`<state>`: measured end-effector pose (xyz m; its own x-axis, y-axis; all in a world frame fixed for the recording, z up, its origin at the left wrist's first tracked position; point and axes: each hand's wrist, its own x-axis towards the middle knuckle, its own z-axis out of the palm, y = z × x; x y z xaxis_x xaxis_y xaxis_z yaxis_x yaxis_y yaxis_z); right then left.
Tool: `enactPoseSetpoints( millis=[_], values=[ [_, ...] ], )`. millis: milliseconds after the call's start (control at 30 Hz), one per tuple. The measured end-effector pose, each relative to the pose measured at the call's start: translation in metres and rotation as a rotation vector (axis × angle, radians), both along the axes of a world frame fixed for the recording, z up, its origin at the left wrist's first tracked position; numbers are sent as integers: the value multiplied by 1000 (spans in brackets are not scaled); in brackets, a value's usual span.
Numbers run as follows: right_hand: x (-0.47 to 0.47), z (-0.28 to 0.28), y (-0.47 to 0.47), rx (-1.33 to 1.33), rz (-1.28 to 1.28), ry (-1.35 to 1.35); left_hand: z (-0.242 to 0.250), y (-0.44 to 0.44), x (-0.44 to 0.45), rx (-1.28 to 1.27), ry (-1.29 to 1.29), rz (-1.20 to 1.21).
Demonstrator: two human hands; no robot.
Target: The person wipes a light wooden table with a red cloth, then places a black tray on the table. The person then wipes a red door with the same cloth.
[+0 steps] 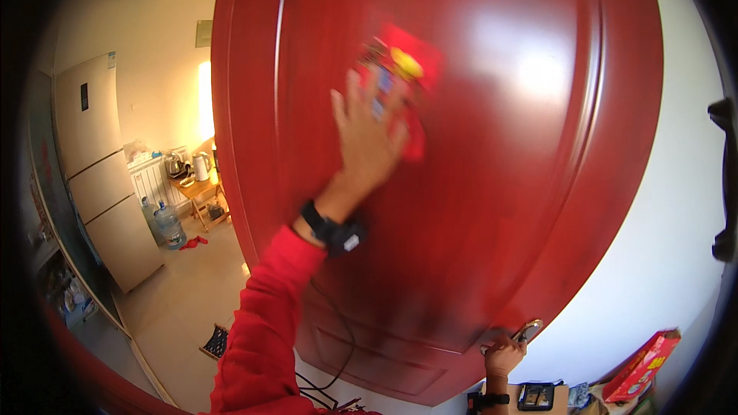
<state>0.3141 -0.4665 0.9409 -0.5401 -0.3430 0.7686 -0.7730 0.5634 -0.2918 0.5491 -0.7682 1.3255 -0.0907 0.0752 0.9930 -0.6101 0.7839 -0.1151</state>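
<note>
My left hand (369,138), blurred, lies flat with spread fingers over a red patterned piece of thin material (421,52). The piece carries yellow and blue patches, is as blurred as the hand, and sits against the upper part of a red panelled door (461,213). Whether it is cloth or paper I cannot tell, and the palm hides its middle. Lower right, my right hand (506,354) is closed around the metal door handle (529,329). Black devices are strapped to both wrists, and a red sleeve covers the left forearm.
To the left stand a tall refrigerator (95,121), a large water bottle (170,225) and a small wooden table (199,187) with a kettle (202,166). A black cable (351,328) hangs before the door. Bottom right are a red box (643,366) and a black tray-like object (536,396).
</note>
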Motion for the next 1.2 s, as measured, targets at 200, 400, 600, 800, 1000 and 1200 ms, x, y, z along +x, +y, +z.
enactPoseSetpoints(
  millis=[200,400,600,800,1000,1200],
  values=[
    [9,12,2,16,18,52,-35,2,16,-200,-412,-80],
    [10,13,2,31,11,47,33,-94,86,69,75,82],
    [5,4,-2,19,-42,51,-19,-114,98,304,333,-40],
    [0,-2,-1,-44,13,30,-59,-38,36,44,-136,-48],
    [-2,-1,2,-14,-27,25,32,-3,3,-70,-120,-67],
    [0,4,5,39,-6,17,129,32,-58,-89,29,-56]
  ],
)
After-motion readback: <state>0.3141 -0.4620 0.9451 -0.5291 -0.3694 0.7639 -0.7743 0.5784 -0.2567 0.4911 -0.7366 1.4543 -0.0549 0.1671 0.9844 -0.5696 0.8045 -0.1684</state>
